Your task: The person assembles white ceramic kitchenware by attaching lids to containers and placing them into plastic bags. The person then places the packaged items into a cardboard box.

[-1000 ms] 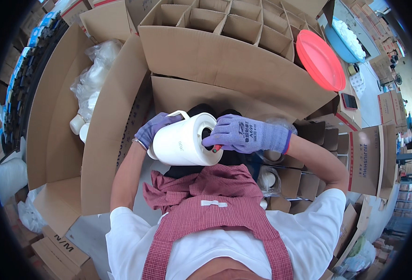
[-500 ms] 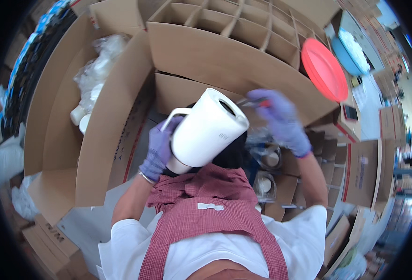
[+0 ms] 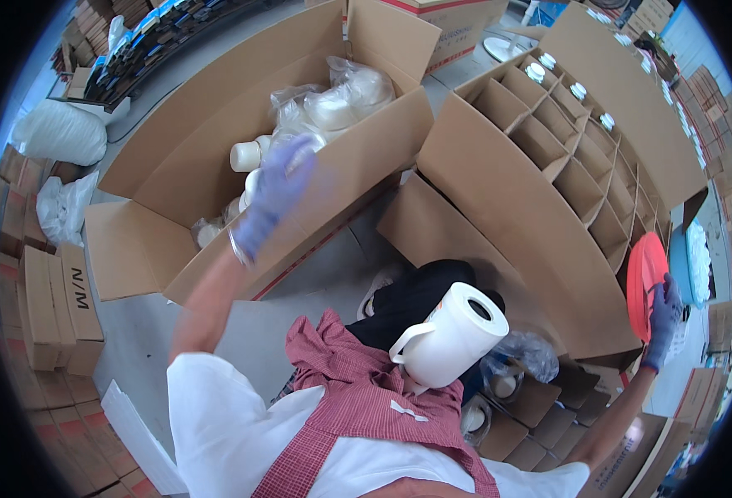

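Observation:
A white jug [image 3: 453, 340] with a side handle and a dark round opening in its top rests tilted on my lap, with neither hand on it. My left hand [image 3: 276, 195], gloved in purple and smeared by motion, is over a long open carton [image 3: 366, 149], close to white rounded caps [image 3: 248, 156]; whether it grips one is unclear. Far out to the right, my purple-gloved right hand [image 3: 663, 324] is at the rim of a shallow red dish [image 3: 646, 274]. Its fingers are drawn together by a thin dark thing too small to make out.
A large divided carton [image 3: 507, 183] stands ahead to the right, with several white-topped items [image 3: 535, 72] in its far cells. Beyond the red dish is a blue basin [image 3: 688, 257]. Cardboard dividers and plastic-wrapped parts [image 3: 507, 382] lie by my right thigh. Flat cartons [image 3: 55, 307] are stacked left.
My left hand has let go of the jug and moved to the carton of caps. My right hand, which held a small red-handled tool, has swung right to the dish. The view has turned left.

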A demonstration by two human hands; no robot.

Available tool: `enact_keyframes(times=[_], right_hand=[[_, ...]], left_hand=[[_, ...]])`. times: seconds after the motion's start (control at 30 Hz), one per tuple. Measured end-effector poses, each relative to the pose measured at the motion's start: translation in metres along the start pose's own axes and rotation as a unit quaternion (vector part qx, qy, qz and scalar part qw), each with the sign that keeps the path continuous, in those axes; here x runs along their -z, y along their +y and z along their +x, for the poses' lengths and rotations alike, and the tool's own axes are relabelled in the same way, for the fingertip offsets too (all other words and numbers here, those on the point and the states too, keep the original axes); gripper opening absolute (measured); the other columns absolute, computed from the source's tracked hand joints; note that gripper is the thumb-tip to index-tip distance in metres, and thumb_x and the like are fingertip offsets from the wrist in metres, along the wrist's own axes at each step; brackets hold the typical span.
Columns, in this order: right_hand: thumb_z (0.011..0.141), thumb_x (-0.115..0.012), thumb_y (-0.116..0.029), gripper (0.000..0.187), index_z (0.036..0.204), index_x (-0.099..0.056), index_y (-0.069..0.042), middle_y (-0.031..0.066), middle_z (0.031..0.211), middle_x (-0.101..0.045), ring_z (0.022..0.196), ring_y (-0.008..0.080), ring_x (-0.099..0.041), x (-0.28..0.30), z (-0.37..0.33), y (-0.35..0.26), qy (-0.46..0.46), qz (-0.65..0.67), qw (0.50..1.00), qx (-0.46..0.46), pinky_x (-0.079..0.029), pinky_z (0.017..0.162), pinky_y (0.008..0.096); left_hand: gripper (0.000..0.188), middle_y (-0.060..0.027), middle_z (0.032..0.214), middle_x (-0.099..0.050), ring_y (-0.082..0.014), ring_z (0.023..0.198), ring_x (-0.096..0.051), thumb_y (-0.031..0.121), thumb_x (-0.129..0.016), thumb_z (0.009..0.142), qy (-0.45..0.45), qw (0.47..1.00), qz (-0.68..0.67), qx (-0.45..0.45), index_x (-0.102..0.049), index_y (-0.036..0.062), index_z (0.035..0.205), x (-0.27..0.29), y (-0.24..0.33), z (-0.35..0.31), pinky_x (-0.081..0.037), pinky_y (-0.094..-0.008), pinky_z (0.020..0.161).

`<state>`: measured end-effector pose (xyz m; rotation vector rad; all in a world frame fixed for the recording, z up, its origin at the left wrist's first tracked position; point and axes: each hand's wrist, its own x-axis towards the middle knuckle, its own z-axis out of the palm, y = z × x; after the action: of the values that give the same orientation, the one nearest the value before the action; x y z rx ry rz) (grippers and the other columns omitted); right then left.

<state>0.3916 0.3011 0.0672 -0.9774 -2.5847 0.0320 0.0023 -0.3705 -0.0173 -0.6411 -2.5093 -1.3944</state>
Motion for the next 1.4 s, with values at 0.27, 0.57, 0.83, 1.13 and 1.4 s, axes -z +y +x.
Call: enact_keyframes(times=[0.27,0.57,0.83,1.13,1.4], right_hand=[[0.088,-0.064,-0.006,0.034,0.121,-0.062,-0.001,0.016,0.118,-0.065,0.112,0.0319,-0.06,0.007,-0.069,-0.251,0.019,0.105,0.969,0.222,-0.046,0.099,0.0391],[0.093,-0.068,-0.021,0.037,0.123,-0.062,-0.001,0.0101,0.113,-0.066,0.103,0.0184,-0.064,-0.061,-0.066,-0.455,-0.279,0.624,0.724,0.097,-0.054,0.091,0.0351],[0.093,-0.066,-0.03,0.037,0.12,-0.06,-0.006,0.0076,0.106,-0.069,0.096,0.0193,-0.068,-0.091,-0.02,-0.335,-0.251,0.848,0.445,-0.14,-0.057,0.087,0.0362],[0.1,-0.05,-0.048,0.072,0.154,-0.026,-0.007,0.0148,0.15,-0.039,0.138,0.0293,-0.041,-0.104,-0.057,-0.311,-0.206,0.846,0.491,0.031,-0.032,0.115,0.0434],[0.085,-0.065,-0.018,0.048,0.131,-0.054,-0.007,0.0202,0.118,-0.06,0.112,0.0367,-0.058,-0.167,-0.154,-0.24,-0.076,0.177,0.981,-0.01,-0.046,0.097,0.0459]], left_hand=[[0.034,-0.0111,0.097,-0.073,-0.0179,0.089,-0.067,0.033,-0.069,0.091,-0.257,0.945,0.077,0.186,-0.073,0.0016,0.103,0.03,-0.103,0.107,-0.051,-0.0331,0.087],[0.038,-0.0125,0.127,-0.061,-0.0217,0.116,-0.06,0.02,-0.051,0.102,-0.313,0.704,-0.629,-0.104,-0.05,0.006,0.137,-0.111,0.09,0.137,-0.05,-0.0345,0.101],[0.085,-0.0156,0.152,-0.042,-0.0297,0.144,-0.035,0.041,-0.069,0.087,-0.484,0.758,-0.401,-0.175,-0.033,0.0004,0.152,-0.11,0.096,0.085,-0.023,-0.0408,0.121],[0.043,-0.0107,0.125,-0.062,-0.0198,0.115,-0.058,0.022,-0.062,0.094,-0.318,0.89,-0.323,0.052,-0.057,-0.0003,0.131,-0.231,0.132,-0.035,-0.045,-0.0341,0.1],[0.038,-0.0123,0.116,-0.065,-0.0233,0.104,-0.065,0.018,-0.066,0.093,-0.254,0.808,-0.53,0.04,-0.057,-0.0017,0.124,-0.22,0.059,-0.058,-0.052,-0.0344,0.091]])
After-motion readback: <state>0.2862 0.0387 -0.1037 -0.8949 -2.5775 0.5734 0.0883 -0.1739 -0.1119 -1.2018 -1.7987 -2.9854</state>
